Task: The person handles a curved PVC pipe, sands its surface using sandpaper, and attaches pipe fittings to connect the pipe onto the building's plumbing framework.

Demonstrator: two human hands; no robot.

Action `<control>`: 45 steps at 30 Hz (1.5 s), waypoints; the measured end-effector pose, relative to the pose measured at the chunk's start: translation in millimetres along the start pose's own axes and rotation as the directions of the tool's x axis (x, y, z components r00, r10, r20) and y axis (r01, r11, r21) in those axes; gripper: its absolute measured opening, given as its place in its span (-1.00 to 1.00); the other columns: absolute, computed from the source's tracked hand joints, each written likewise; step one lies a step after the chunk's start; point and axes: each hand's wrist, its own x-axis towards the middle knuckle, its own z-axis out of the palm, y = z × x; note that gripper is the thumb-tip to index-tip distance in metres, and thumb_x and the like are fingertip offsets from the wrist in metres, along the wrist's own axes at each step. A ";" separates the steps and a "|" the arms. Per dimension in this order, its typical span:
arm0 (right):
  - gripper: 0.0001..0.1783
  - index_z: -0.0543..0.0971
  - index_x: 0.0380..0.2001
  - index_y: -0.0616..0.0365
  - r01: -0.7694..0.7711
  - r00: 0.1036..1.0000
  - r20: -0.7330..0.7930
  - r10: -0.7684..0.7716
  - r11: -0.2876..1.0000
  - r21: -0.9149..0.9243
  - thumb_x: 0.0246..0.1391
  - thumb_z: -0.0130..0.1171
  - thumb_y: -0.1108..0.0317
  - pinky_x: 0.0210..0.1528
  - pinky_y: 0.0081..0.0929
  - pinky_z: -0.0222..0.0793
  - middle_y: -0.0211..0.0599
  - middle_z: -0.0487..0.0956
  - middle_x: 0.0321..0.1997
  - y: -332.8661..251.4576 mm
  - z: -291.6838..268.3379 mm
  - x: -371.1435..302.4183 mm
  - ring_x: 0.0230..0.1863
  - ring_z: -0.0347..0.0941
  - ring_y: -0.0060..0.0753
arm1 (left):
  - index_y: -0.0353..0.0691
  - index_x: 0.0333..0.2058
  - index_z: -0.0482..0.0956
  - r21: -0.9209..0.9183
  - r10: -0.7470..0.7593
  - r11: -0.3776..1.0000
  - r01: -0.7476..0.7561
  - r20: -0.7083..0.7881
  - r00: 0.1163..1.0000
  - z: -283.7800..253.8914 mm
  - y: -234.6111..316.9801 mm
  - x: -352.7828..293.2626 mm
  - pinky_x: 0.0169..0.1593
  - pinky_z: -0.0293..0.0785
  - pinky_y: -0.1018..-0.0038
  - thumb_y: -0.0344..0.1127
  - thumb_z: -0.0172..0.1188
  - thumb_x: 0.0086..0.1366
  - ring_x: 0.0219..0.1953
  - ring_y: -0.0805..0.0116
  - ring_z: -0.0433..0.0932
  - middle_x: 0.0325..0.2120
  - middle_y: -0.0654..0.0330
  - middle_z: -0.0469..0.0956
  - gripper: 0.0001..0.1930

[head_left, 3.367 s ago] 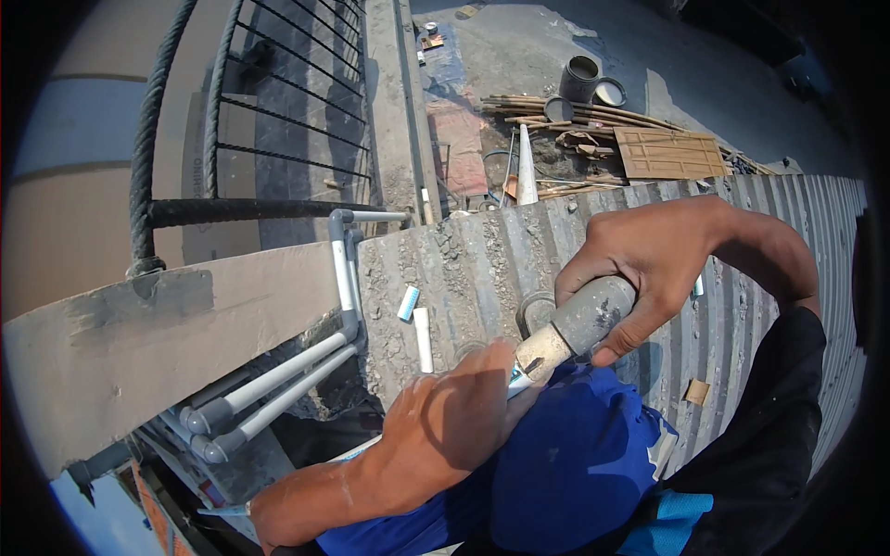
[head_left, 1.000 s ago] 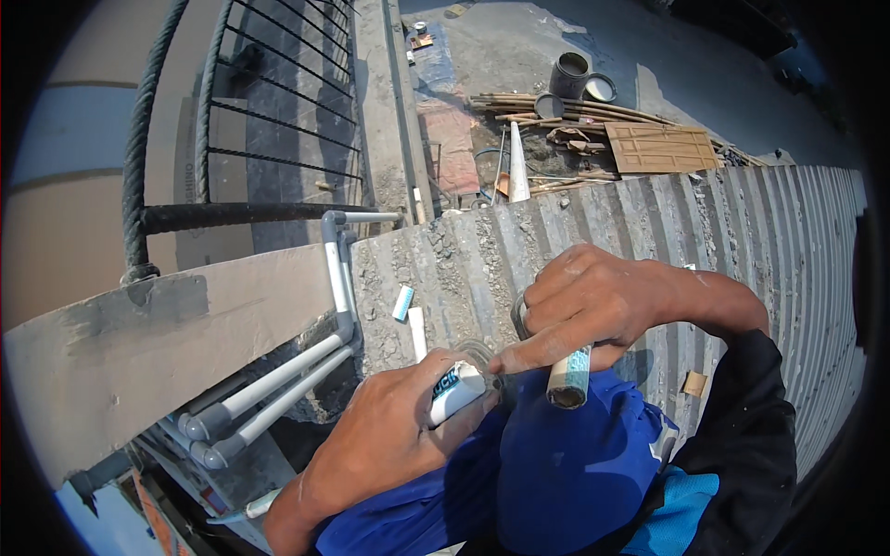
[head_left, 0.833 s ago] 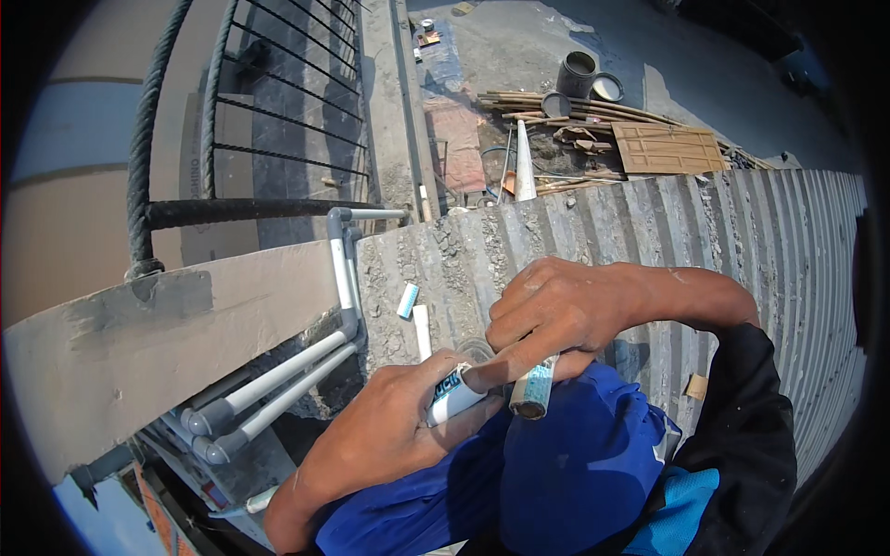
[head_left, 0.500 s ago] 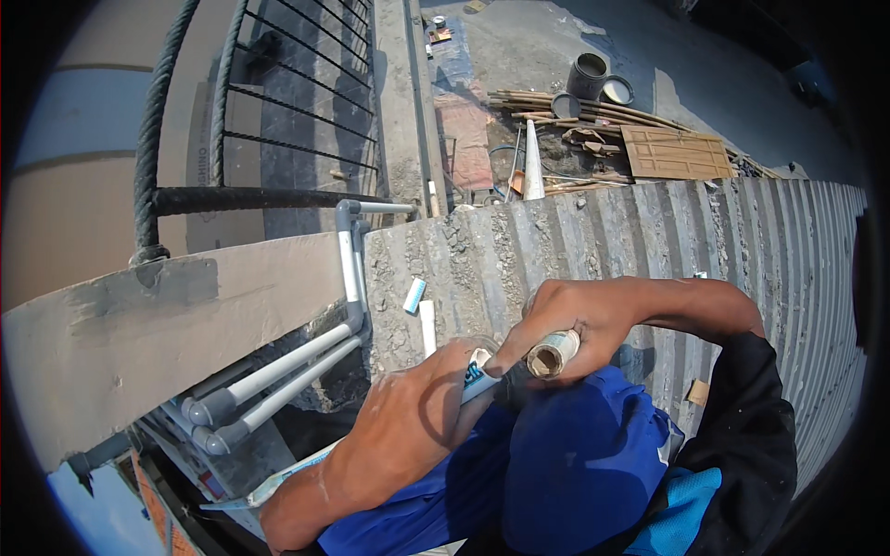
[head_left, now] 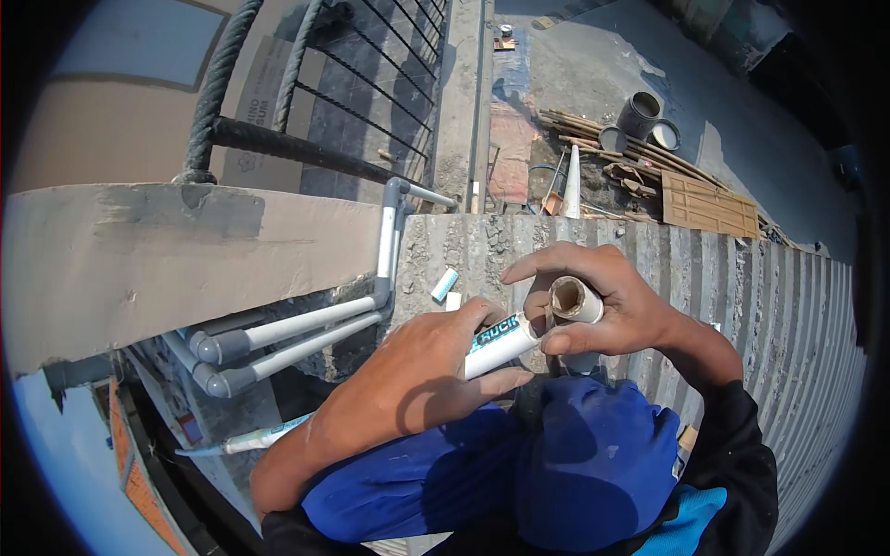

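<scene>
Above a grey corrugated roof (head_left: 788,320), a person's left hand (head_left: 431,360) grips a white plastic pipe with blue print (head_left: 507,348). At two o'clock from it, the right hand (head_left: 623,295) grasps a hollow cream pipe stub (head_left: 586,305), open end facing the viewer; contact between pipe and stub is hard to judge. A short blue-and-white tube (head_left: 445,284) lies at twelve o'clock from the left hand.
</scene>
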 end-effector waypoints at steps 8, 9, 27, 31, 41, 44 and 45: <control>-0.63 0.51 -0.35 0.29 0.142 0.989 0.024 -0.143 0.925 -0.354 -0.20 0.37 0.30 -0.38 -0.50 0.36 -0.12 0.57 -0.39 -13.4 19.6 -1.9 -0.42 0.50 -0.31 | -0.41 -0.09 0.36 0.015 -0.097 0.995 0.097 -0.016 0.995 -38.9 -22.7 -73.9 -0.20 0.40 0.26 0.07 0.12 0.18 -0.33 0.01 0.51 -0.43 -0.01 0.52 -0.40; -0.65 0.50 -0.35 0.29 0.135 0.989 -0.019 -0.145 0.953 -0.270 -0.18 0.36 0.30 -0.38 -0.50 0.36 -0.11 0.57 -0.39 -5.2 27.3 0.0 -0.42 0.50 -0.31 | -0.49 -0.20 0.41 -0.056 -0.011 0.998 -0.002 -0.229 0.973 -42.3 -42.4 -91.5 -0.27 0.42 0.26 0.19 0.01 0.21 -0.33 0.03 0.52 -0.43 -0.12 0.52 -0.34; -0.43 0.43 -0.06 0.17 -0.021 1.000 0.019 0.019 0.991 0.131 0.11 0.03 -0.11 -0.40 -0.59 0.32 -0.41 0.45 -0.50 -21.9 9.8 18.5 -0.49 0.39 -0.61 | -0.41 -0.38 0.47 0.243 0.228 0.869 0.431 -0.970 0.087 75.5 -169.7 -150.3 0.08 0.22 0.00 0.06 -0.43 0.40 -0.28 0.05 0.47 -0.44 0.03 0.49 -0.37; -0.16 0.21 -0.02 0.18 -0.175 0.965 -0.026 0.262 0.713 0.679 0.11 -0.65 -0.38 -0.60 -0.55 0.26 -0.42 0.25 -0.64 -10.5 13.8 41.3 -0.71 0.25 -0.53 | -0.40 -0.49 0.43 0.282 0.281 0.853 0.439 -0.957 0.068 74.2 -179.4 -162.4 0.00 0.29 -0.01 0.03 -0.48 0.40 -0.39 0.01 0.42 -0.55 0.02 0.42 -0.36; -0.36 0.23 -0.07 0.18 -0.156 0.945 -0.063 0.321 0.612 0.775 0.22 -0.52 -0.19 -0.54 -0.50 0.29 -0.36 0.28 -0.59 3.0 14.3 48.3 -0.65 0.30 -0.45 | -0.41 -0.44 0.43 0.329 0.329 0.801 0.500 -0.940 0.091 64.5 -181.0 -167.8 0.00 0.27 -0.02 0.13 -0.48 0.37 -0.35 -0.02 0.40 -0.51 0.00 0.41 -0.31; -0.42 0.23 -0.07 0.19 -0.141 0.945 -0.085 0.314 0.630 0.763 0.24 -0.49 -0.11 -0.50 -0.46 0.30 -0.33 0.29 -0.56 5.0 12.8 48.3 -0.60 0.32 -0.43 | -0.40 -0.43 0.44 0.310 0.333 0.797 0.519 -0.942 0.050 66.3 -183.7 -167.2 -0.02 0.27 -0.04 0.14 -0.45 0.36 -0.34 -0.01 0.43 -0.49 0.00 0.43 -0.32; -0.44 0.23 -0.06 0.20 -0.133 0.946 -0.096 0.309 0.642 0.755 0.25 -0.49 -0.08 -0.50 -0.45 0.31 -0.34 0.29 -0.55 5.4 12.9 48.8 -0.60 0.32 -0.43 | -0.41 -0.41 0.45 0.302 0.336 0.794 0.528 -0.941 0.033 66.1 -184.4 -168.0 -0.01 0.27 -0.04 0.14 -0.45 0.36 -0.32 0.00 0.43 -0.47 -0.01 0.44 -0.32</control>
